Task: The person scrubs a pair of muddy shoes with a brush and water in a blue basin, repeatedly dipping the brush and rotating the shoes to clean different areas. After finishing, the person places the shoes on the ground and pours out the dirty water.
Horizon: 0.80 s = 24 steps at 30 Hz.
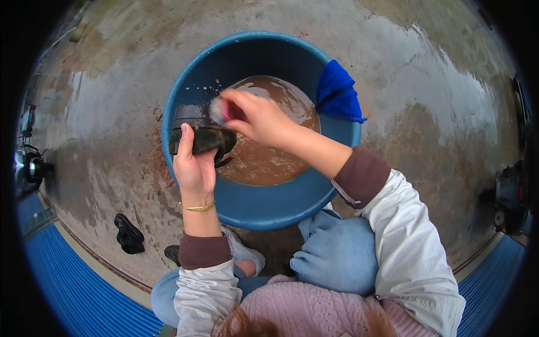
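My left hand (197, 170) grips a wet camouflage shoe (200, 141) over the left side of the tub, thumb along its side and fingers beneath. The shoe lies on its side, with its dark sole edge facing away from me. In my right hand (261, 120) is a small scrub brush (217, 111) with pale bristles and a reddish part, blurred by motion. It is at the shoe's sole edge, and drops of water fly off beside it. Below both hands, muddy brown water (269, 162) covers the bottom of the blue plastic tub (269, 206).
A blue cloth (338, 92) hangs over the tub's right rim. On the wet concrete floor (421, 139) a black shoe (128, 234) lies at left, and a dark shoe (172, 253) sits partly hidden by my left sleeve. Blue corrugated sheeting (80, 278) borders the lower left.
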Motion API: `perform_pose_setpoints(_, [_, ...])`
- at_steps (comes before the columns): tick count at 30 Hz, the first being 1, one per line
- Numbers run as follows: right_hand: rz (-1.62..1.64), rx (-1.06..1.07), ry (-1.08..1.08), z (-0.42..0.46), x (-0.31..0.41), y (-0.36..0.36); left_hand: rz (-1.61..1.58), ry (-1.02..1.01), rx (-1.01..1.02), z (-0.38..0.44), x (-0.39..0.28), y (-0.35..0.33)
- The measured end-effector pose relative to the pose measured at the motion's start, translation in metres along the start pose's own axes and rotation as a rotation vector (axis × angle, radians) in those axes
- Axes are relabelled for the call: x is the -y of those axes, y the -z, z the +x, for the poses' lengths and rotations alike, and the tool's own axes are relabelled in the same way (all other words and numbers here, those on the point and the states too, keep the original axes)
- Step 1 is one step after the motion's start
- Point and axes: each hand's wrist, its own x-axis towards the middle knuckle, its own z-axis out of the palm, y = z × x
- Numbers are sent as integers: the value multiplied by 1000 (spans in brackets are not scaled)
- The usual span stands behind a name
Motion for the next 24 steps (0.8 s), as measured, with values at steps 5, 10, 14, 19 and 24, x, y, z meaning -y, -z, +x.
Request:
perform_pose_setpoints(5, [146,-217,-95,-3,13,7,73,2,27,5,1,7])
perform_pose_setpoints(10, [-102,-28,24,-5,6,-6,73,37,21,6,-2,15])
perform_pose_setpoints(14, [-126,-143,-47,1,6,11,128,-29,-12,5,0,0])
perform_pose_setpoints(19, [-57,-80,-7,5,16,-13,40,1,-43,-1,-6,6])
perform_pose_setpoints(24, [-753,610,-307,-32,-91,-12,107,-55,33,4,-7,-2])
